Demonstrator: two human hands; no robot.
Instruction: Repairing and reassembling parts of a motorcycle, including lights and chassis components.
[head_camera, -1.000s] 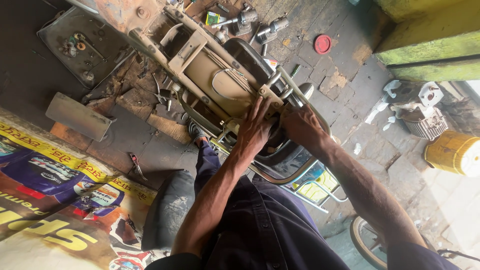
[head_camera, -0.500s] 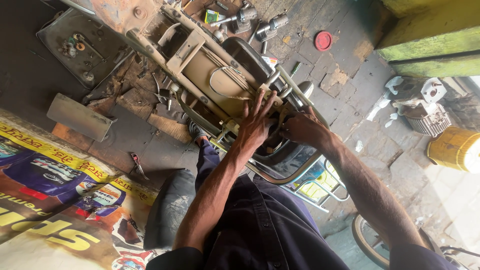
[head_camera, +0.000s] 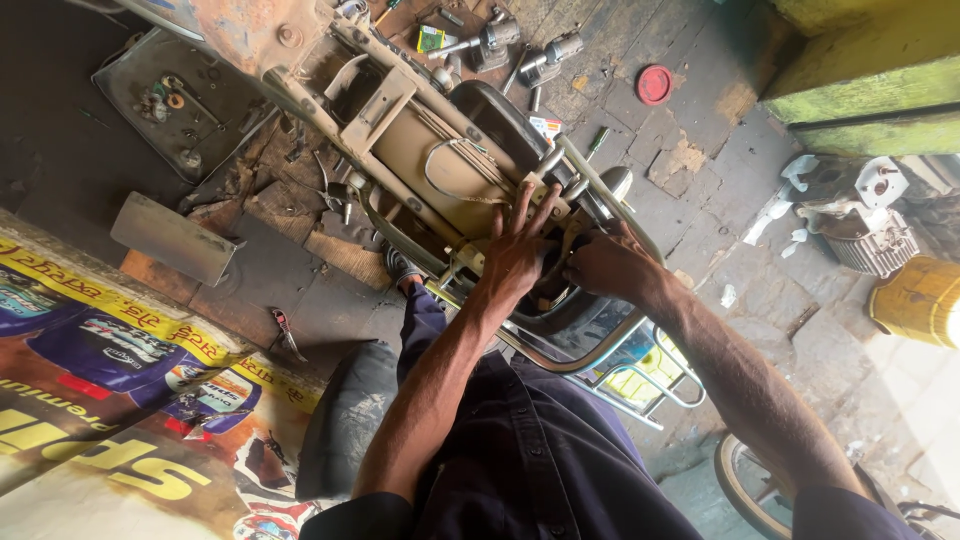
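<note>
At lower left we see a printed banner (head_camera: 110, 400) spread on the ground, yellow-edged with blue and red packets pictured on it. A small green box (head_camera: 433, 38) lies near the top, and a red round lid (head_camera: 654, 84) sits on the paving to its right. The stripped motorcycle frame (head_camera: 420, 150) lies in front of us. Our left hand (head_camera: 517, 250) presses flat on its rear, fingers spread. Our right hand (head_camera: 608, 262), just beside it, seems curled around a part of the frame, though we cannot tell what it grips.
</note>
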